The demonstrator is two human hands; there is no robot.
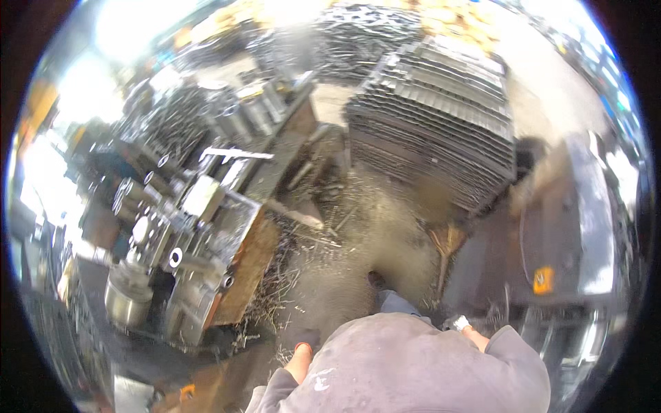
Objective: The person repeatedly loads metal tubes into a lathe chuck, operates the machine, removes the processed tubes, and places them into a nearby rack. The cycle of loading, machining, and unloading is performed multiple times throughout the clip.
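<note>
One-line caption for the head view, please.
Person in grey top stands on a swarf-strewn floor between a lathe and stacked metal parts, hands at waist.

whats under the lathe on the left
Under the lathe a wooden base shows, with metal shavings strewn on the floor beside it. The floor right beneath the machine is hidden by its body.

Grey sweatshirt [420, 365], silvery stacked metal grates [434, 124], orange tag [543, 279], rusty brown plank [249, 265]
</note>
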